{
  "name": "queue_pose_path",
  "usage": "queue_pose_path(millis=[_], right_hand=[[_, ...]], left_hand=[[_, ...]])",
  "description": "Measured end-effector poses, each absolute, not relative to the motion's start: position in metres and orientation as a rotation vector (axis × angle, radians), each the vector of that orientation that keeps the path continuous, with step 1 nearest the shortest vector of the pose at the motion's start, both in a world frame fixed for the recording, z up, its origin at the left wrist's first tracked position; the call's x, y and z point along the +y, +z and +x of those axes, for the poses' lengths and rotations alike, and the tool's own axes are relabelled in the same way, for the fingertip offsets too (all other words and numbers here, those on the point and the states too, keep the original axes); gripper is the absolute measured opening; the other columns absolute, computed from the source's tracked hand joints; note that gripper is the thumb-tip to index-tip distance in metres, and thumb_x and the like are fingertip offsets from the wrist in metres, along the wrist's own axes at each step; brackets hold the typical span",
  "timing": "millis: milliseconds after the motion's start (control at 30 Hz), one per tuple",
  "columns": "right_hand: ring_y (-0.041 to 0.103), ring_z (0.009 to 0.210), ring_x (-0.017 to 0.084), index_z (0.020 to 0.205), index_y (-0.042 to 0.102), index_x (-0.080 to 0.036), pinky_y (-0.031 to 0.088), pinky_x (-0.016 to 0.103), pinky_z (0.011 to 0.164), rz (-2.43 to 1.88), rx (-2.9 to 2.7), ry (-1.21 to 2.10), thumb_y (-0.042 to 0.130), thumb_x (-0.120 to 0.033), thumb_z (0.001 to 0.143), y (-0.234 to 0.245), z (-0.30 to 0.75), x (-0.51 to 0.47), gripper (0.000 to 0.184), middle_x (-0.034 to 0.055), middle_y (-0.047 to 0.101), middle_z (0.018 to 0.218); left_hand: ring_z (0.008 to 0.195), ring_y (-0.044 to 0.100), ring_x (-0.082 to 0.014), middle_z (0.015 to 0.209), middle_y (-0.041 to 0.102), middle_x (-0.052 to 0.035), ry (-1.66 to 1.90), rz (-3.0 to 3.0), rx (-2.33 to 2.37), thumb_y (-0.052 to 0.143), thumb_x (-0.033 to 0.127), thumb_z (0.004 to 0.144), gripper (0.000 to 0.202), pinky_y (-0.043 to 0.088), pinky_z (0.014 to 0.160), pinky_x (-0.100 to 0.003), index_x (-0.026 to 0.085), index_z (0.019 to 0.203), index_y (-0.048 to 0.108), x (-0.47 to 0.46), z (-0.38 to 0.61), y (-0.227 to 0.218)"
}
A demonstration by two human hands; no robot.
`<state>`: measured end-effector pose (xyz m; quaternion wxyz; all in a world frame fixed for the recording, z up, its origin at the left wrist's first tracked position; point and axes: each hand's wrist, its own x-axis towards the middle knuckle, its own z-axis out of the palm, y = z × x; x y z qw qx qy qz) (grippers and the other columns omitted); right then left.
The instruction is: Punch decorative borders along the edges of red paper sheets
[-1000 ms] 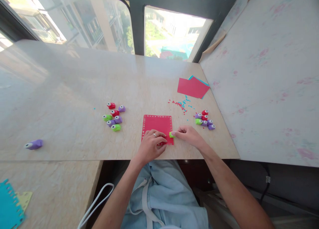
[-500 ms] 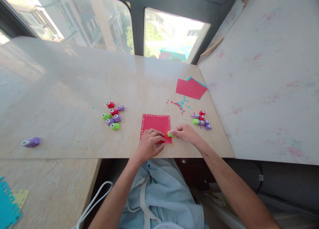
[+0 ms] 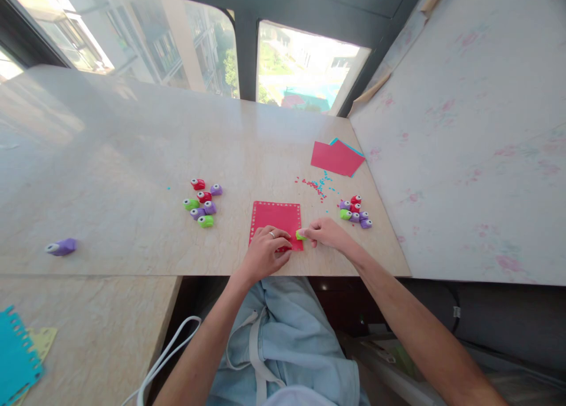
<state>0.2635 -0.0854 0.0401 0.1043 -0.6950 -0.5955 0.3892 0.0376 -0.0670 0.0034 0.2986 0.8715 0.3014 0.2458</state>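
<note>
- My left hand (image 3: pixel 268 250): half open, fingers loosely bent, flat on the red card (image 3: pixel 276 215), gripping nothing I can see
- My right hand (image 3: pixel 325 232): thumb and fingers pinched around the green punch (image 3: pixel 300 235), at the card's right edge
- Card lies near the table (image 3: pixel 247 149) front, holes along its edges
- Paper bits (image 3: pixel 316 186) beyond it, to the right

Bright daylight pours through the windows (image 3: pixel 309 64), the right one washed out; glare streaks the surface (image 3: pixel 110 152), gloom beneath!
</note>
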Motion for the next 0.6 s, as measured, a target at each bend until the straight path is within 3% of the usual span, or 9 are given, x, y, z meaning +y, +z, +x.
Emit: queue_pose_path(millis=[267,600], right_hand=[[0.043,0.042,0.01,0.05,0.061,-0.017,0.03,0.024,0.047,-2.01,-1.79,1.192,0.059,-0.052,0.081,0.0375,0.2661,-0.0824,0.046,-0.001,0.054,0.045],[0.045,0.044,0.01,0.054,0.062,-0.016,0.032,0.024,0.046,-1.955,-1.755,1.241,0.059,-0.059,0.08,0.0317,0.2719,-0.0838,0.05,0.0006,0.058,0.048]], left_hand=[[0.098,0.058,-0.0224,0.104,0.073,-0.0026,0.686,2.322,0.766,0.066,0.025,0.086,0.009,0.041,0.088,-0.04,0.025,0.09,0.074,-0.0658,0.0371,-0.001],[0.098,0.059,-0.0232,0.103,0.073,-0.0034,0.681,2.321,0.788,0.066,0.025,0.086,0.009,0.042,0.088,-0.04,0.024,0.089,0.075,-0.0658,0.0382,0.0002]])
